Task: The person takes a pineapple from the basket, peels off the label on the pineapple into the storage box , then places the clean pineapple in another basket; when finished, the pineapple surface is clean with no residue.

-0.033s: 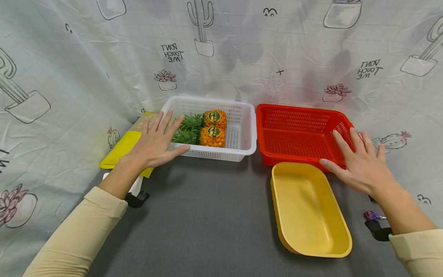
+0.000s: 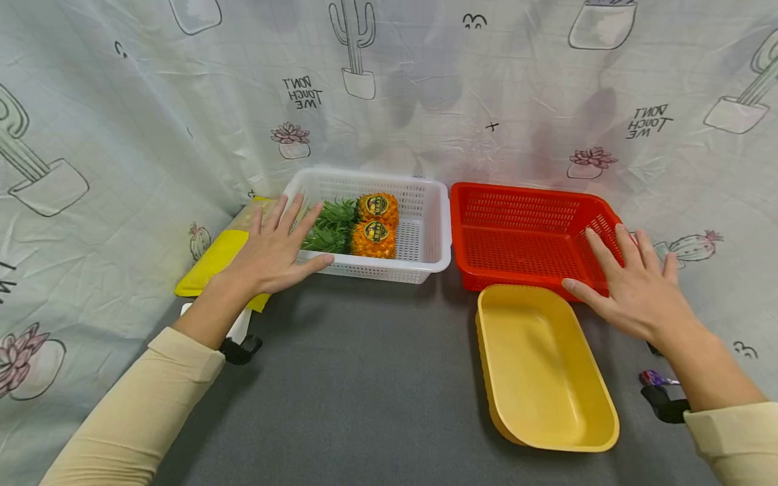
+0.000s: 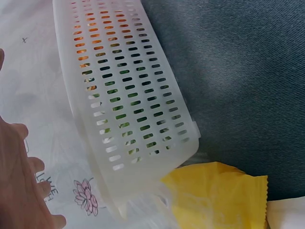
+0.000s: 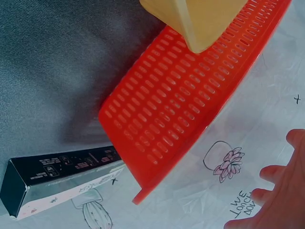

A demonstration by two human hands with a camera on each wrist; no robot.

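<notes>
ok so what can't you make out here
Head view: white basket, left end partly behind left hand.
Head view: red basket, front right corner behind right hand.
Head view: purple item, too small to identify.
Left wrist view: white item, cut off by the frame edges.
Right wrist view: print on dark box, too small to read.

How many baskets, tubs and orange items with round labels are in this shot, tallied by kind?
Baskets: 2 (white basket, red basket)
Tubs: 1 (yellow tub)
Orange items with round labels: 2 (front one, back one, both in the white basket)
Total: 5
</notes>
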